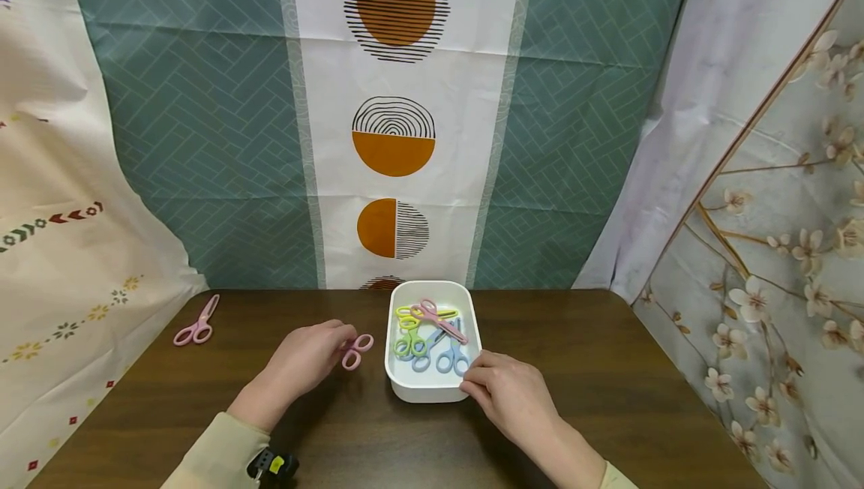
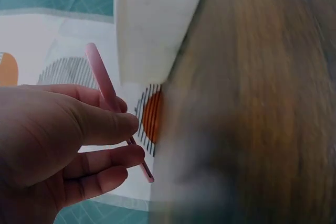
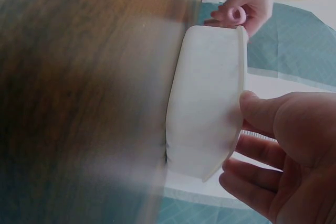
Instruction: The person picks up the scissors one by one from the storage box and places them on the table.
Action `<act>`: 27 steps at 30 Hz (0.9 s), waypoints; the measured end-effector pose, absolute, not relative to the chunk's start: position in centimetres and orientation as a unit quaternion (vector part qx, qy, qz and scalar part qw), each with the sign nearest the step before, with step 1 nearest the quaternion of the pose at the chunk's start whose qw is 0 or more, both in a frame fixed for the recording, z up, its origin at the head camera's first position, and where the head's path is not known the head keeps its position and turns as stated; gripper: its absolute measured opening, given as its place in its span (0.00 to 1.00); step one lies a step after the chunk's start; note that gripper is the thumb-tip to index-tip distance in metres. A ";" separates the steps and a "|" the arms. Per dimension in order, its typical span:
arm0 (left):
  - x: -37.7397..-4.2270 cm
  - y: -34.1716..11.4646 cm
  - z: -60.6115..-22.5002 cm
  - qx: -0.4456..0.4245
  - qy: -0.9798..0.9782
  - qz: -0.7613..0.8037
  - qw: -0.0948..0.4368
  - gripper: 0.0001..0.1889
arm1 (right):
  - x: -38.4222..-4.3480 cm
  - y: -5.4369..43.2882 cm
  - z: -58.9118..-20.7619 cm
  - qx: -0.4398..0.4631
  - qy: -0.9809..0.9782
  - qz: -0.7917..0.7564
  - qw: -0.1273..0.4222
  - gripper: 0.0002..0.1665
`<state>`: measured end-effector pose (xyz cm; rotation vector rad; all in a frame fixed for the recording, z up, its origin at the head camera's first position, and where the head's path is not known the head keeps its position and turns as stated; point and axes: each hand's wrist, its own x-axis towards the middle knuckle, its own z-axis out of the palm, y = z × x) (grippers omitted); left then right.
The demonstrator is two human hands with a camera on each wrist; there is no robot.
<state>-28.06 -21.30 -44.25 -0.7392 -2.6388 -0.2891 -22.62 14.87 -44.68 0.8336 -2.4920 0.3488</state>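
My left hand [image 1: 304, 361] pinches a pair of pink scissors [image 2: 101, 72] between thumb and fingers, handle loops pointing out toward the bin. It is held in the air just left of the white plastic bin [image 1: 432, 394]. My right hand [image 1: 516, 399] grips the bin's front right rim, thumb on the near side in the right wrist view. Inside the bin lie another pair of pink scissors [image 1: 442, 321] on top, green scissors [image 1: 409, 334], yellow scissors [image 1: 403, 312] and several blue scissors [image 1: 455, 336], partly overlapping.
Another pair of pink scissors [image 1: 205, 322] lies on the dark wooden table [image 1: 607, 414] near its far left corner. Patterned cloth [image 1: 574, 136] hangs behind the table, with more draped along both sides. A black band with a yellow mark [image 1: 275, 464] sits at my left wrist.
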 end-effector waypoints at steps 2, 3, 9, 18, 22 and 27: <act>-28.1 -21.5 -44.5 -0.268 -0.940 -0.099 0.188 0.17 | -22.6 14.9 -44.7 0.305 -0.911 0.128 0.247 0.05; -28.1 -21.6 -44.6 -0.270 -0.940 -0.096 0.187 0.17 | -22.6 14.9 -44.8 0.306 -0.910 0.128 0.250 0.05; -28.2 -22.1 -45.1 -0.274 -0.941 -0.079 0.183 0.17 | -22.6 15.0 -44.7 0.311 -0.905 0.133 0.258 0.06; -28.2 -22.4 -45.5 -0.264 -0.949 -0.072 0.158 0.15 | -22.6 15.0 -44.7 0.302 -0.914 0.132 0.237 0.04; -28.2 -22.4 -45.7 -0.257 -0.954 -0.058 0.143 0.14 | -22.6 14.9 -44.7 0.302 -0.915 0.132 0.234 0.04; -28.3 -22.6 -45.9 -0.255 -0.957 -0.033 0.137 0.14 | -22.7 14.9 -44.8 0.303 -0.914 0.131 0.237 0.04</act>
